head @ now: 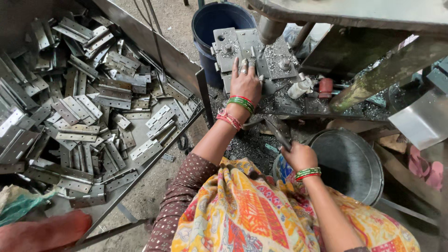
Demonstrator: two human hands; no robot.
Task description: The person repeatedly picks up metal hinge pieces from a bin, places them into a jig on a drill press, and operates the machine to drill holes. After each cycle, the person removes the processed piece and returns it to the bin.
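your right hand point(298, 156) is wrapped round the dark lever point(278, 133) beside the metal tub point(347, 163). farther out, your left hand point(245, 84) lies flat, fingers spread, on the metal piece point(233, 46) just beside the ram point(269, 30); pulling now could crush those fingers.

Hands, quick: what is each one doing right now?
Left hand: open, fingers flat on the metal die plate.
Right hand: closed around a dark lever handle.
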